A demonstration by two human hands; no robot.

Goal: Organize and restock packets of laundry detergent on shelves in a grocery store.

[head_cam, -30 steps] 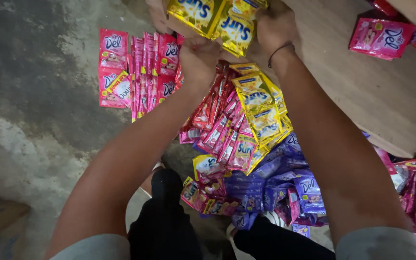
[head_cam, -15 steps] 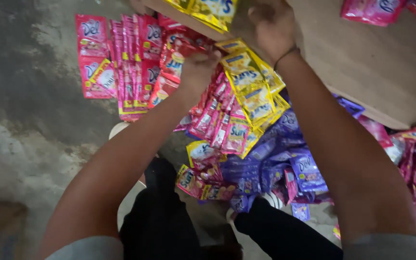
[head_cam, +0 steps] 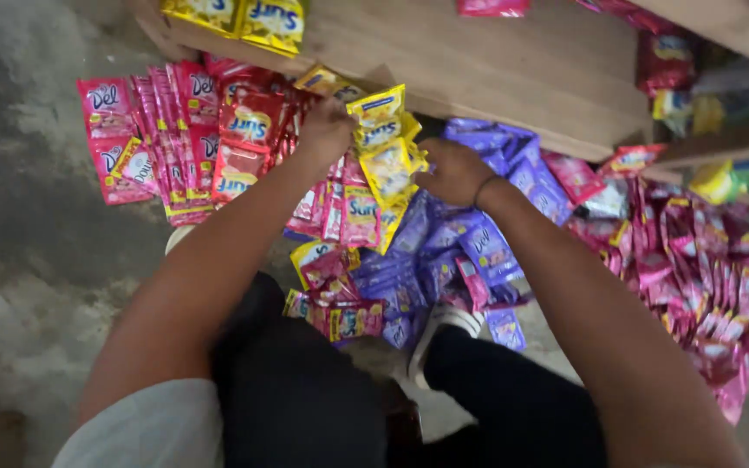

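Observation:
A strip of yellow sachets point(head_cam: 387, 156) hangs in the middle of the head view, over a heap of pink and red sachets point(head_cam: 348, 208). My left hand point(head_cam: 327, 130) grips the top of the yellow strip from the left. My right hand point(head_cam: 452, 173), with a dark band on its wrist, touches the strip's right edge, fingers curled against it. Purple sachets point(head_cam: 478, 243) lie under and right of my right hand. Two more yellow sachets point(head_cam: 244, 17) rest on the wooden shelf point(head_cam: 496, 78) above.
Pink sachet strips point(head_cam: 166, 139) lie on the grey concrete floor point(head_cam: 19, 217) at left. A pile of pink sachets point(head_cam: 704, 260) spreads at right. Shelves with mixed packets point(head_cam: 721, 95) stand at the upper right. My dark-clothed knees point(head_cam: 305, 390) fill the bottom.
Both hands have come down from the yellow sachets on the wooden shelf to the yellow strip in the heap. The view has tilted, showing more of the right pile.

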